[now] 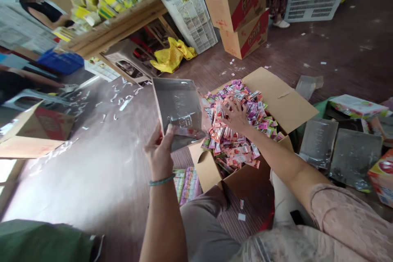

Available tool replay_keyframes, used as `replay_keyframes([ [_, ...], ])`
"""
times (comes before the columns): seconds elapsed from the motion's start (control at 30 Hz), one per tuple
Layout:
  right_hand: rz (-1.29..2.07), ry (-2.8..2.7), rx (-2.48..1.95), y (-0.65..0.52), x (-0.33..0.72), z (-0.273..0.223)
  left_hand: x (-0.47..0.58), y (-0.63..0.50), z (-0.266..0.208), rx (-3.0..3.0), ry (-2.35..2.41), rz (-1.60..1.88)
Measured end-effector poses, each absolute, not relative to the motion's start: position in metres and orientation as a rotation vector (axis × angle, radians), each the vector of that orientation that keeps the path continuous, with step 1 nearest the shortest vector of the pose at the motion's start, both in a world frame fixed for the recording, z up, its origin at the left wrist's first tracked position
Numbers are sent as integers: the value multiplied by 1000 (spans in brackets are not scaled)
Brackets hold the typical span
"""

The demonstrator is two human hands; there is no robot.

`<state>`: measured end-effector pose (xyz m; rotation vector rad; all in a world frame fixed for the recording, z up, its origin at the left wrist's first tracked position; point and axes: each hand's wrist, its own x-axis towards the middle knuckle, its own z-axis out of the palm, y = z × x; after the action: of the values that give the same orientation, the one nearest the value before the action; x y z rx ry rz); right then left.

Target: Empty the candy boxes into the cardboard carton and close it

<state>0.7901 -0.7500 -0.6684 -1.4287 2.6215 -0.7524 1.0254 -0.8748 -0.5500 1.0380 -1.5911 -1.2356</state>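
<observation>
My left hand [161,145] grips the near edge of a clear plastic box [181,104], thumb on its front wall. The box is tilted on its side beside an open cardboard carton [205,163]. A few pinkish packets show along its lower side. The carton is heaped with small stick-shaped packets [239,153] in pink, purple and green wrappers. Over this heap lies my right hand [236,116], fingers apart and bent, touching the pink packets near the box's mouth. Its fingertips are partly lost among the packets.
More clear plastic boxes [356,157] lie at the right. Flat printed sheets [190,184] are on the floor by my knee. Stacked cartons [233,12], a white crate [192,16] and a wooden table [119,26] with yellow packs stand beyond. Another person [46,12] is at the far left.
</observation>
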Motion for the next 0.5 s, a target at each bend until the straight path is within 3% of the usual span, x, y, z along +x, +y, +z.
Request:
replay_keyframes([
  [0.27, -670, 2623, -1532, -762, 795, -669, 1045, -860, -607, 968, -1490, -1451],
  [0.5, -1172, 2423, -1476, -761, 795, -649, 1043, -872, -602, 910, -1299, -1548],
])
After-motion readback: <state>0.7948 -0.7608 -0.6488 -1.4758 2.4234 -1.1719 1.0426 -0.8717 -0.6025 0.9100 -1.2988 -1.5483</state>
